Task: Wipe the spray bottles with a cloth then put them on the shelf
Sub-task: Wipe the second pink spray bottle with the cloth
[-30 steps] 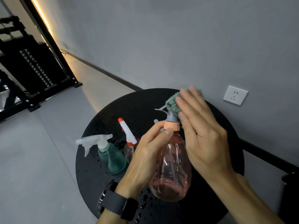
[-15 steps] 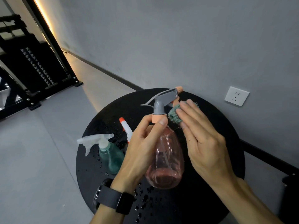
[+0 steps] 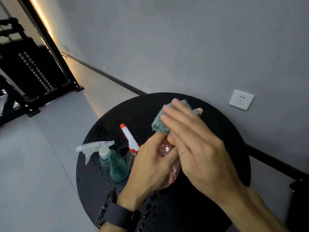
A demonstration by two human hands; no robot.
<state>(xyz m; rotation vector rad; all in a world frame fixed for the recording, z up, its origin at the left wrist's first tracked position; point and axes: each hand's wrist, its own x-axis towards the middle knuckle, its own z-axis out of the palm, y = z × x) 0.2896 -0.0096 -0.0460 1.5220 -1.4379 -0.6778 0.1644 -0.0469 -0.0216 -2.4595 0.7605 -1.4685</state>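
Observation:
My left hand (image 3: 150, 166) grips the pink see-through spray bottle (image 3: 173, 173) by its neck, above the round black table (image 3: 234, 148). My right hand (image 3: 197, 148) covers the bottle's top with fingers stretched out, pressing a green fluffy cloth (image 3: 160, 123) over the sprayer head. Only the orange nozzle tip (image 3: 199, 111) sticks out behind the fingers. A teal bottle with a white trigger (image 3: 112, 163) stands on the table's left part. Behind my left hand is a clear bottle with a white and orange sprayer (image 3: 129, 139).
Water drops dot the tabletop. A grey wall with a white socket (image 3: 241, 99) runs close behind the table. A black metal rack (image 3: 30, 69) stands on the grey floor at far left. A dark object (image 3: 299, 203) sits at the right edge.
The cloth and my right hand moved up from beside the neck and now cover the sprayer head. The bottle has tilted and is more hidden between both hands.

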